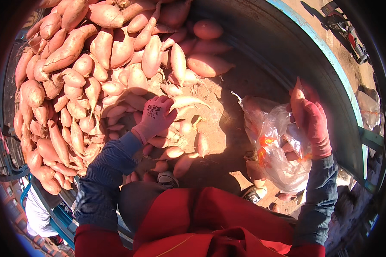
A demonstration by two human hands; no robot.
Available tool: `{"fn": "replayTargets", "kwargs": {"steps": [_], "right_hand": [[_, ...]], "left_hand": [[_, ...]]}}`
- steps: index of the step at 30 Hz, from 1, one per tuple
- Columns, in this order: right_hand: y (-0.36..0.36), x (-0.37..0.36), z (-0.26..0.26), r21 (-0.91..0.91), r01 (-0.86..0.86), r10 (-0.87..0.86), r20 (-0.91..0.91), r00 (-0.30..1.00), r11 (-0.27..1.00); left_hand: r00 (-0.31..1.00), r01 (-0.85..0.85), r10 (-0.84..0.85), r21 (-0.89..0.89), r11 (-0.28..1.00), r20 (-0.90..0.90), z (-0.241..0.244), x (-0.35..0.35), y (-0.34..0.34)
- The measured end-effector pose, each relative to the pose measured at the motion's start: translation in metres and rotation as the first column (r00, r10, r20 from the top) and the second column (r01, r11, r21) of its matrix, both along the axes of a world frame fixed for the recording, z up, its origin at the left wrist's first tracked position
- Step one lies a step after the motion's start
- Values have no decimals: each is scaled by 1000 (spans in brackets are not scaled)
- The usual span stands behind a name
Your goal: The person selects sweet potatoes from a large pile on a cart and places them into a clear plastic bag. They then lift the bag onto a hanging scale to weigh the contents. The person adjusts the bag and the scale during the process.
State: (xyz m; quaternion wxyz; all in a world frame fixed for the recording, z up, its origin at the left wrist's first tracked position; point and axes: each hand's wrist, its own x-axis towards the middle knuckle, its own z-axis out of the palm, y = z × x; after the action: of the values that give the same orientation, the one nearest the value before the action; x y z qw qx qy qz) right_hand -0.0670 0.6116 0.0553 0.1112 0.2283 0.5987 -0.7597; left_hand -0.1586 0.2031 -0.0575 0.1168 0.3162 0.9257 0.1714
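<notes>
My right hand (315, 125), in a pink work glove, grips a sweet potato (298, 96) whose thin tip points away from me. It is over the far right side of a clear plastic bag (276, 157) with orange print, which has sweet potatoes inside. My left hand (156, 115), gloved alike, reaches down at the near edge of a large heap of sweet potatoes (74, 77). Just past its fingertips lies a pale, pointed sweet potato (189, 101). The undersides of the left fingers are hidden, so whether they hold anything is unclear.
The metal side wall (308, 51) of the truck bed curves along the right. Several loose sweet potatoes (184, 164) lie on the dirt-covered floor (218, 128) around my shoes (168, 180). Outside stands a motorcycle (347, 32); at lower left is a person's white clothing (38, 208).
</notes>
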Motion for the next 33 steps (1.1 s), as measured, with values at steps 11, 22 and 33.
{"fn": "replayTargets", "kwargs": {"steps": [11,22,33], "right_hand": [[13,132,5,959,-112,139,77,987,261],[-150,91,-40,577,-453,304,340,890,680],[-223,105,-153,-738,161,-93,133,987,655]], "left_hand": [[856,466,-513,-528,710,64,-47,-26,88],[986,37,6,252,967,-165,-43,-29,1],[427,-784,117,303,542,897,-28,97,-27]]}}
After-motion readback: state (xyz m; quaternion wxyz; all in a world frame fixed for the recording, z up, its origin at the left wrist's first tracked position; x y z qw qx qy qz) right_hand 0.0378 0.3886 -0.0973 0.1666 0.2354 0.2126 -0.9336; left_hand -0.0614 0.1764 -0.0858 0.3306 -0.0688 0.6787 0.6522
